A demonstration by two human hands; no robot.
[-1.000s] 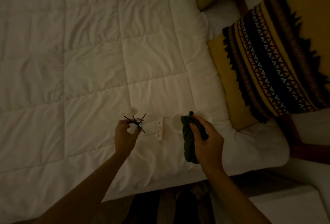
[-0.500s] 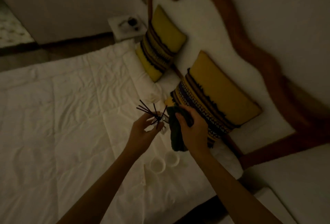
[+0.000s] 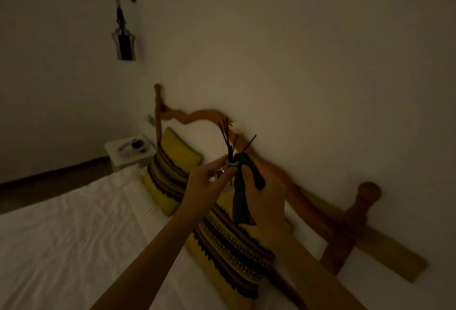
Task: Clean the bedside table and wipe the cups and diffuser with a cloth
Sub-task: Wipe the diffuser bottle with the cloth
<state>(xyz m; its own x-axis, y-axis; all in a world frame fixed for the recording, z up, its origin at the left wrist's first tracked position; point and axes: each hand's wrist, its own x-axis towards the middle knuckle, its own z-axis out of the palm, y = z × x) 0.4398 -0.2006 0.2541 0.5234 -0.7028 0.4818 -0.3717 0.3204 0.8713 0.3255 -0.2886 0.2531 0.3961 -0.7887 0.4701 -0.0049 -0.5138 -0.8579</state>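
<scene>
Head view, dim room: two bare hands meet in mid-air above the bed, in front of the wooden headboard. One diffuser, a small glass bottle, sits in the left hand, whose fingers curl round it just below the neck; roughly five dark reeds fan upward from it, though the exact count is hard to make out. One dark cloth is pinched between the thumb and fingers of the right hand, its top pressed against the bottle's neck and its tail hanging down over the palm. Two yellow patterned pillows lean at the headboard, the far pillow and the near pillow. One white bedside table stands in the corner beyond the bed, with a few dark items on top that are too small to identify. One lantern lamp hangs on the wall.
</scene>
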